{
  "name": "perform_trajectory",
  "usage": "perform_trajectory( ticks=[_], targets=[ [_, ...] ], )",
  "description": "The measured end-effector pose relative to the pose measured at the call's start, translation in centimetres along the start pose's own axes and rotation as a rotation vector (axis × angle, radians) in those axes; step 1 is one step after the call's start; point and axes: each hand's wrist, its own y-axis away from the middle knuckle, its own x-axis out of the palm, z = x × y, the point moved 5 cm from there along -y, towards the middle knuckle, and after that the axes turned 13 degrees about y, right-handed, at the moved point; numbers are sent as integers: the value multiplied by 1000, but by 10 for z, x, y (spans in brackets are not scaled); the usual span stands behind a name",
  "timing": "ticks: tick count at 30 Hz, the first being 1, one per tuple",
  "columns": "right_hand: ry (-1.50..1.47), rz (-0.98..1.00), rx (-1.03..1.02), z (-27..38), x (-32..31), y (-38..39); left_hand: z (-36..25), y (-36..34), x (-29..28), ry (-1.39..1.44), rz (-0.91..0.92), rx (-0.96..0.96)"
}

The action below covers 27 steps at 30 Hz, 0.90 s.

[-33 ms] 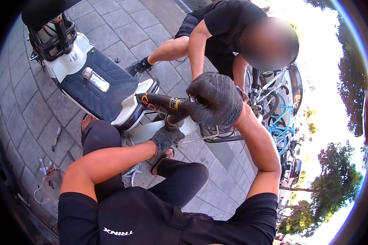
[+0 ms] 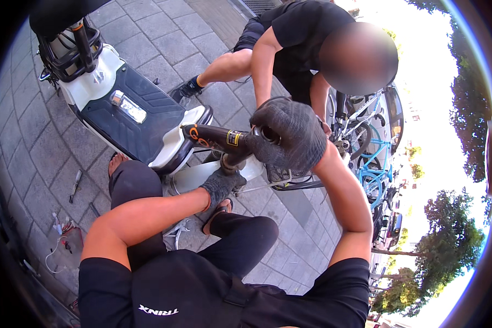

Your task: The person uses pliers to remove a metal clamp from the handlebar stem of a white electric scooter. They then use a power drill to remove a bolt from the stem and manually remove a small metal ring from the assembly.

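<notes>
Paving (image 2: 142,41): scooter (image 2: 153,117) standing on it, co-worker (image 2: 311,33) bent over its far side. Right hand (image 2: 288,134), grey-gloved, curled round the scooter tube's (image 2: 236,156) open upper end; left hand (image 2: 222,184), likewise gloved, gripping its lower end.

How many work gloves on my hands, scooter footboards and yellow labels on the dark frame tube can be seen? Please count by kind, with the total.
Gloves: 2 (left hand, right hand)
Scooter footboard: 1
Yellow label on the dark frame tube: 1
Total: 4
</notes>
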Motion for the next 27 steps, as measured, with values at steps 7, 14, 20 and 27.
perform_trajectory(
  ticks=[7, 14, 20, 27],
  targets=[
    [118, 244, 421, 20, -8, 7, -11, 2, 3, 62, 24, -56],
    [-170, 355, 114, 5, -18, 2, 1, -4, 4, 89, 50, -53],
    [-108, 247, -44, 11, -32, -2, 1, -2, 0, 77, 67, -65],
    [114, 481, 387, 14, -26, -3, -9, 1, 1, 35, 81, -52]
  ],
)
